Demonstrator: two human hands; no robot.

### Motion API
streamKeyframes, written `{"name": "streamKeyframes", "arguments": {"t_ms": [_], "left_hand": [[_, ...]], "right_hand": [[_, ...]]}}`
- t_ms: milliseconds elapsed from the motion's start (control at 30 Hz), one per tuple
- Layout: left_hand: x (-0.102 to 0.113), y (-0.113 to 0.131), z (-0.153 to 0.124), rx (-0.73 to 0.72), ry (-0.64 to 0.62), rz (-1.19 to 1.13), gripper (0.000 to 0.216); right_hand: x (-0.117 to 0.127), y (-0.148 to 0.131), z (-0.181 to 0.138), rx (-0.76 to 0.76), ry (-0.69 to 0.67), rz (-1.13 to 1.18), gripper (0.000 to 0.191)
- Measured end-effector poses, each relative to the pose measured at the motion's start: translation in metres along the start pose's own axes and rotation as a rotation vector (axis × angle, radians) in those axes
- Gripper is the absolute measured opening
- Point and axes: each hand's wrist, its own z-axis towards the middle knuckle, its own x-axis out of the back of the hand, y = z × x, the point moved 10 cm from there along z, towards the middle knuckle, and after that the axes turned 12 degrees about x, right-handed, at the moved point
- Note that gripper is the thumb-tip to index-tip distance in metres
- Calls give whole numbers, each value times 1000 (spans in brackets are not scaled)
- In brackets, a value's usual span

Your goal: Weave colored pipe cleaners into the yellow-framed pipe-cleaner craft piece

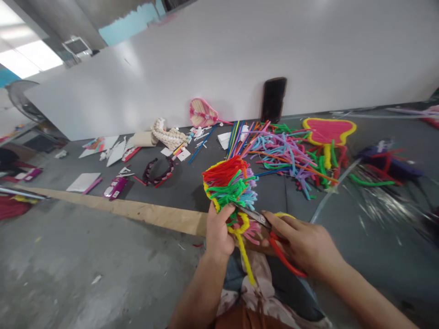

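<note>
My left hand (219, 230) grips a craft piece made of pipe cleaners (229, 183), with red, green, blue and purple rows, a yellow border and a yellow stem hanging down. My thumb presses on its green strands. In my right hand (302, 242) is a pair of scissors with red handles (284, 258). Their metal blades (255, 215) point left and lie against the lower green strands, close to my left thumb. Whether the blades touch a strand between them I cannot tell. Pink strands show below the blades.
Loose pipe cleaners (281, 148) are heaped behind the craft piece. A pink shape with a yellow border (329, 131) lies to the right. A phone (273, 99) leans on the white partition (219, 59). Further left are a dark braided headband (158, 172) and a purple packet (115, 187).
</note>
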Motion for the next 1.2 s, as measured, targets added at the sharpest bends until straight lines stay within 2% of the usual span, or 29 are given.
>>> {"name": "streamKeyframes", "arguments": {"t_ms": [133, 267, 400, 567, 633, 733, 833, 867, 933, 1000, 1033, 1133, 1200], "left_hand": [[-4, 2, 4, -18, 10, 5, 33], [-9, 12, 13, -88, -4, 28, 38], [-4, 26, 25, -165, 44, 32, 39], [1, 46, 31, -258, 34, -9, 40], [2, 46, 32, -219, 3, 3, 41], [3, 36, 32, -95, -28, 24, 41], [3, 30, 27, -78, -39, 41, 39], [1, 28, 25, -89, -55, 47, 39], [-4, 26, 20, -120, -71, 62, 42], [-7, 23, 14, -150, -55, 73, 47], [-8, 22, 11, -161, -47, 76, 49], [-11, 19, 4, -168, -52, 122, 51], [-13, 18, 2, -173, -92, 178, 50]], "right_hand": [[-6, 2, -1, 8, -11, -24, 43], [-12, 12, -4, -33, -13, 8, 39], [-10, 36, -8, -183, -57, -17, 37], [-1, 77, -21, -392, -119, -131, 41], [1, 93, -29, -416, -115, -194, 42], [-5, 110, -39, -385, -182, -255, 39], [1, 111, -35, -376, -222, -310, 29], [8, 106, -27, -368, -190, -318, 25], [31, 87, -4, -327, -4, -255, 22], [47, 59, 24, -190, 231, 8, 21], [48, 49, 36, -152, 287, 138, 19], [36, 33, 59, -169, 316, 294, 17], [28, 31, 62, -216, 335, 367, 18]]}}
